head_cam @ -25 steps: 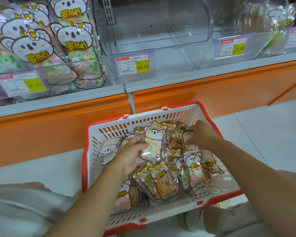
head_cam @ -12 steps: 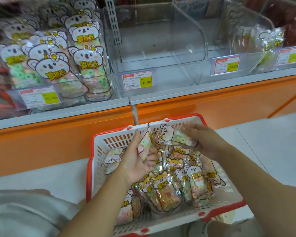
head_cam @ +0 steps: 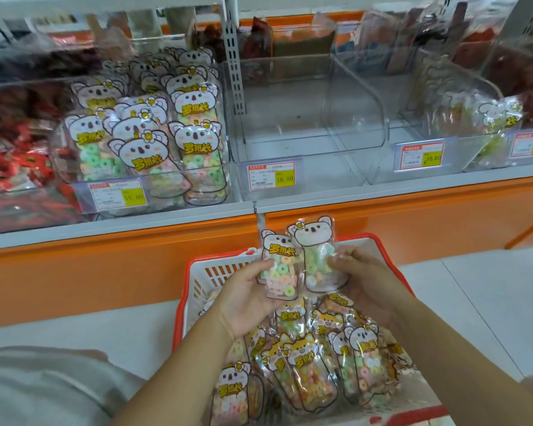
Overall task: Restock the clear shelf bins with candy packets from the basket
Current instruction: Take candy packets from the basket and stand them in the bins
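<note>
Both hands have risen out of the basket [head_cam: 194, 272] since 0.5 s ago. Empty clear bin [head_cam: 290, 133] sits above and beyond the basket, the likely target. Left hand [head_cam: 246, 302] grips 1 koala packet [head_cam: 279, 265] and right hand [head_cam: 363, 287] pinches a 2nd packet [head_cam: 317, 256], side by side over the basket's far rim. Step: transfer. Next: lift both and stand them upright in the bin. Packets read 罗班长; bin tag [head_cam: 274, 176] reads 16.80.

Head-worn camera looks forward and down, close above basket [head_cam: 204, 281], facing shelf [head_cam: 382, 188].
</note>
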`<state>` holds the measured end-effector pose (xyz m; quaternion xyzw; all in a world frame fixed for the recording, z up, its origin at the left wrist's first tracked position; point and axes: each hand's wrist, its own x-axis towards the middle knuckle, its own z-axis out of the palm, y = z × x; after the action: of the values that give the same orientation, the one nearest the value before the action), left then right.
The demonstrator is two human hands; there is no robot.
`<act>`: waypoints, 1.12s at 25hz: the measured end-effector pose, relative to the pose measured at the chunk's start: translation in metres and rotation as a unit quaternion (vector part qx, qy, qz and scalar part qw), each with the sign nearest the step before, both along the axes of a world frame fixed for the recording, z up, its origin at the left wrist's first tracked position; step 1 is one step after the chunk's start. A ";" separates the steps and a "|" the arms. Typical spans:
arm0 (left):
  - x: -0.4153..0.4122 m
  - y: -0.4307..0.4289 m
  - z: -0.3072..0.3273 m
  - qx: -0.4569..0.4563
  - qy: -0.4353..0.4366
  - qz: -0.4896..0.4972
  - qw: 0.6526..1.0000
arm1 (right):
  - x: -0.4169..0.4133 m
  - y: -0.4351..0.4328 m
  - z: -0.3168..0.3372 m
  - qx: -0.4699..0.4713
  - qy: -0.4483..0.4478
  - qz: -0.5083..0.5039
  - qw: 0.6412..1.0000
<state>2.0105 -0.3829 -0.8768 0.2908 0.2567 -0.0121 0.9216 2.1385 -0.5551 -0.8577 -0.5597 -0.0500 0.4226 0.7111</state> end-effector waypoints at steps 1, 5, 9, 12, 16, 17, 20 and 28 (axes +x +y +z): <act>-0.001 0.002 0.001 0.022 0.002 0.002 1.000 | -0.001 0.001 0.008 -0.012 -0.053 -0.033 0.998; -0.005 0.002 0.017 0.049 -0.035 0.000 0.998 | -0.037 0.020 0.034 -0.133 -0.358 -0.061 0.922; -0.016 -0.001 0.038 0.164 -0.005 0.020 0.986 | -0.083 0.051 0.033 -0.114 -0.447 0.081 0.883; -0.031 0.016 0.053 0.214 0.001 0.044 0.976 | -0.076 0.065 0.043 -0.094 -0.358 0.024 0.929; -0.050 0.050 0.076 0.278 0.002 0.019 0.960 | -0.066 0.086 0.075 -0.100 -0.241 0.117 0.958; -0.054 0.061 0.082 0.298 0.009 0.014 0.954 | -0.067 0.094 0.084 -0.097 -0.239 0.151 0.954; -0.068 0.094 0.109 0.351 0.010 0.011 0.936 | -0.072 0.122 0.112 -0.110 -0.292 0.164 0.936; -0.123 0.196 0.167 0.362 -0.004 0.253 0.897 | -0.098 0.235 0.161 -0.048 -0.386 0.067 0.919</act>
<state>1.8880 -0.1869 -0.7101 0.5296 0.3048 0.3167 0.7255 2.0401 -0.3204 -0.6969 -0.7079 -0.3377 0.2222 0.5792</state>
